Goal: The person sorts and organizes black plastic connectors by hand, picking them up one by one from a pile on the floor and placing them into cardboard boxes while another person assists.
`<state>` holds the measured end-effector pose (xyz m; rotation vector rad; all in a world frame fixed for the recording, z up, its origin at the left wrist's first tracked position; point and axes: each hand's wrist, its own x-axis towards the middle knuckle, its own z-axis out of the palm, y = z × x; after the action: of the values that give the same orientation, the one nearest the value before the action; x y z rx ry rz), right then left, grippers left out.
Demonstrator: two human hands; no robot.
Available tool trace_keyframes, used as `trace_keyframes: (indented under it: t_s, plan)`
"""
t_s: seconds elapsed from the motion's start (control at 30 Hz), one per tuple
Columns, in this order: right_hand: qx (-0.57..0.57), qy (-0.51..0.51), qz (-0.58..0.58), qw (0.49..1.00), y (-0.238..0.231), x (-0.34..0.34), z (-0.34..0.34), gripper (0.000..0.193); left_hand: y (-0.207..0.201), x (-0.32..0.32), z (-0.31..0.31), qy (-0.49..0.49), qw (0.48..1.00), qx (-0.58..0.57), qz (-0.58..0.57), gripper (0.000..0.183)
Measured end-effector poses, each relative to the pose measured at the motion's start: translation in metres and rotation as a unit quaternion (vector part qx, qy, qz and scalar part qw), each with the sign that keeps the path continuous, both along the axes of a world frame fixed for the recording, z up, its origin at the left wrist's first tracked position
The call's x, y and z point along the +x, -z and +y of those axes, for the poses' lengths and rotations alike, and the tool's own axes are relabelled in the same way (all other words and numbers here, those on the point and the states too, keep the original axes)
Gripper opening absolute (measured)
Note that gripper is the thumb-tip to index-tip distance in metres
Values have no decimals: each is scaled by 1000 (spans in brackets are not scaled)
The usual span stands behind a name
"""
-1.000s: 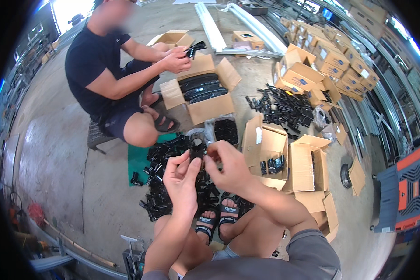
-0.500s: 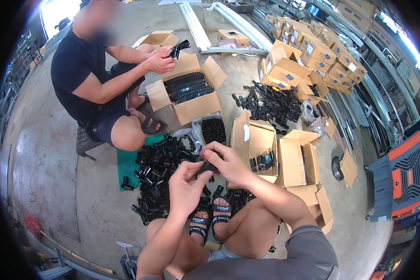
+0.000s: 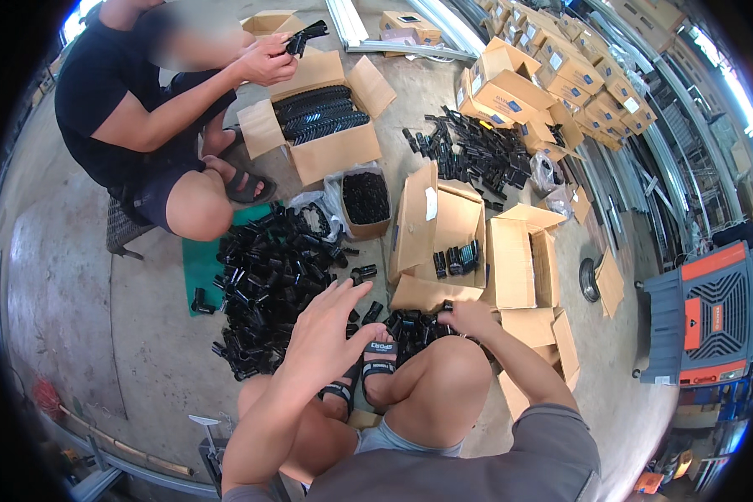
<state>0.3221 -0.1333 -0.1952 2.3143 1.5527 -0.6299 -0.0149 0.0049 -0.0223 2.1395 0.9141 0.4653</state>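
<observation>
My left hand (image 3: 326, 339) is raised above my feet with its fingers stretched apart and nothing in it. Below and beyond it spreads a big heap of glossy black short tube fittings (image 3: 268, 280). To the right, my right hand (image 3: 472, 319) is low over a smaller group of black fittings (image 3: 412, 325) by my knee. Its fingertips are closed on a black tube fitting (image 3: 448, 306), partly hidden by the fingers. Just beyond stands an open cardboard box (image 3: 437, 291) with several black fittings (image 3: 460, 258) lined up inside.
Across from me a co-worker (image 3: 109, 92) sits holding a black part (image 3: 307, 37) over a box (image 3: 336, 159) packed with black pieces. A lined box of small black parts (image 3: 366, 199), another black pile (image 3: 474, 151), stacked cartons (image 3: 569, 75) and an orange-grey machine (image 3: 707, 314) stand around.
My hands were together around a dark piece; now they are apart. The right hand has moved right and down to the small group of fittings, and the left has opened. The view has shifted slightly.
</observation>
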Motion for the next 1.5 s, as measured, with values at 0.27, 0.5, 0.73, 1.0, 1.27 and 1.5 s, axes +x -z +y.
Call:
trace_keyframes:
  t_s: [0.27, 0.5, 0.73, 1.0, 1.27, 1.5]
  plan:
    - [78, 230, -58, 968, 80, 70, 73, 51, -4, 4, 6, 29, 999, -41, -10, 54]
    - [132, 286, -86, 945, 123, 76, 72, 46, -4, 3, 15, 21, 997, -69, 14, 53]
    - [291, 256, 17, 922, 124, 98, 45, 24, -1, 7, 21, 26, 999, -44, 9, 53]
    - [157, 234, -69, 957, 93, 71, 73, 56, -3, 9, 19, 40, 998, -47, 13, 53]
    - [96, 383, -22, 918, 107, 84, 101, 59, -3, 8, 21, 32, 997, -62, 13, 53]
    - [112, 395, 23, 912, 101, 84, 99, 51, -2, 3, 24, 30, 998, -60, 17, 53]
